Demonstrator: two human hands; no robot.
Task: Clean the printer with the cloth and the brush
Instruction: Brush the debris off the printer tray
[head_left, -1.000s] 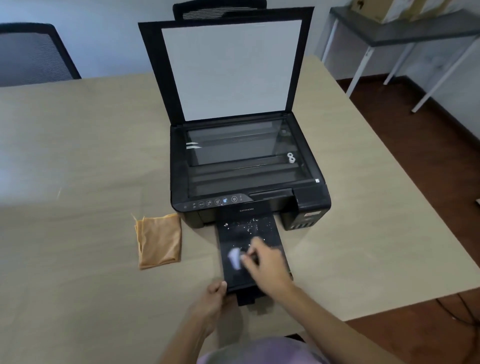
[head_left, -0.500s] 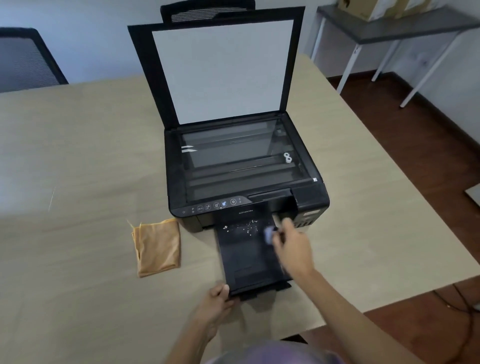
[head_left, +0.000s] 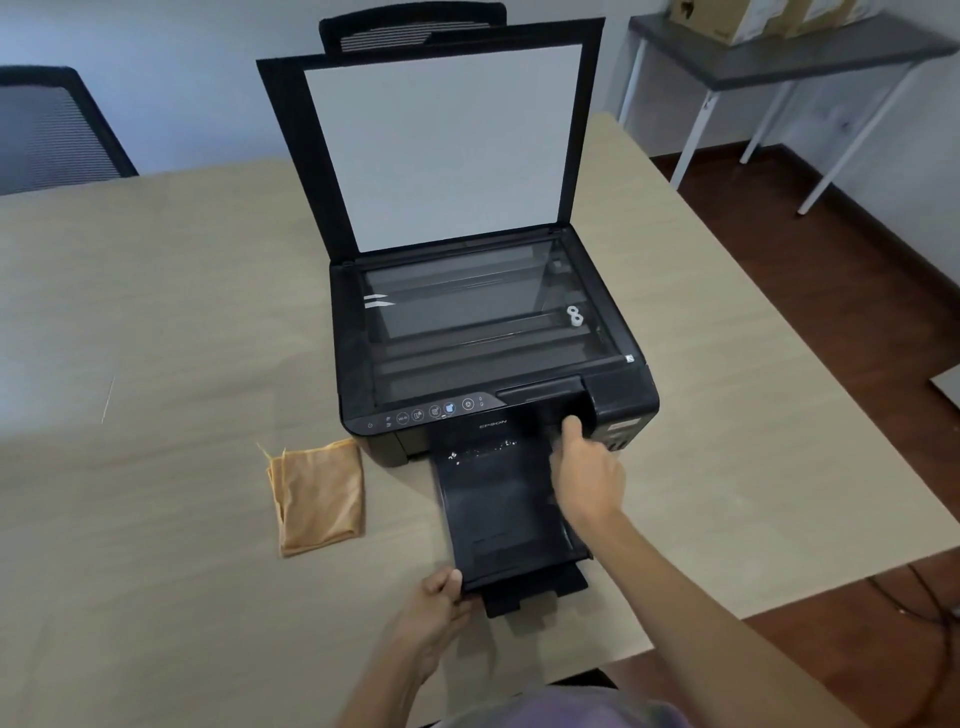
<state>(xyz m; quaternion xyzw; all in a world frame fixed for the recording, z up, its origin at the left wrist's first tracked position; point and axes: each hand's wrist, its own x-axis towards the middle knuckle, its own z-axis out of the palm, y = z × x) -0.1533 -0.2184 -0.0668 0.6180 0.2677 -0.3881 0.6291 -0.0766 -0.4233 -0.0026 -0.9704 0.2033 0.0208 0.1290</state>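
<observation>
A black printer (head_left: 618, 384) stands on the beige table with its scanner lid (head_left: 441, 140) raised and the glass bare. Its output tray (head_left: 498, 519) is pulled out toward me, with white specks (head_left: 478, 451) at its inner end. My left hand (head_left: 436, 603) grips the tray's front left corner. My right hand (head_left: 587, 467) is closed at the tray's far right corner, thumb against the printer's front opening. The brush it held is hidden under the hand. A folded orange cloth (head_left: 317, 493) lies on the table left of the tray, apart from both hands.
Two small white rings (head_left: 574, 315) show at the right of the scanner glass. Mesh chairs stand behind the table at left (head_left: 52, 130) and behind the printer. A grey side table (head_left: 779, 57) with boxes is at the back right. The table's right edge drops to a brown floor.
My right hand swept from the middle of the tray up to its far right corner at the printer's opening. The pale brush tip no longer shows. My left hand stayed on the tray.
</observation>
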